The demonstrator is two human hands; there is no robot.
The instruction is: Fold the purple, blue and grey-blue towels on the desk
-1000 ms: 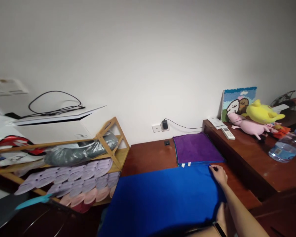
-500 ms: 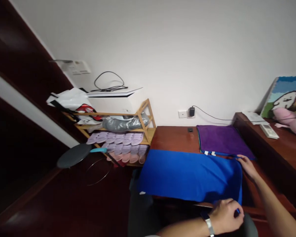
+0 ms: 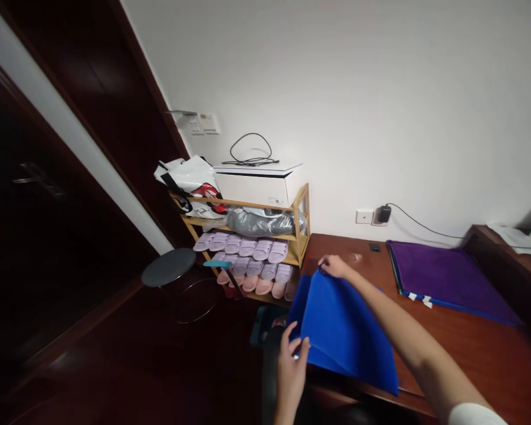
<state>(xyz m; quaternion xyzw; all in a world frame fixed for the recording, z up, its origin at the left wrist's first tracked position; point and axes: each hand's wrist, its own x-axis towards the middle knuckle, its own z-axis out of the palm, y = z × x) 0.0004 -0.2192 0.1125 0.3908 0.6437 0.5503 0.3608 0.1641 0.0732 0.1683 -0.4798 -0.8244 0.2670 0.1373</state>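
Note:
A blue cloth (image 3: pixel 336 324) lies folded over on the front left of the reddish-brown desk (image 3: pixel 451 336), one layer lifted along its left side. My right hand (image 3: pixel 335 267) pinches the far left corner of the raised layer. At the near left edge is my left hand (image 3: pixel 294 354), its thumb and fingers closed on the cloth's border by a small white tag. A folded purple cloth (image 3: pixel 446 274) with blue and green edges and white tags (image 3: pixel 420 299) rests at the back right of the desk.
Left of the desk stands a wooden rack (image 3: pixel 298 236) with slippers (image 3: pixel 248 265), a white box (image 3: pixel 256 186) and a bag (image 3: pixel 194 183). A round grey stool (image 3: pixel 169 267) is further left. A black plug (image 3: pixel 384 213) sits in the wall, its cable running right.
The view has turned left. Both hands have moved from the blue cloth's right end to its left end, and the cloth is now folded over, covering less of the desk.

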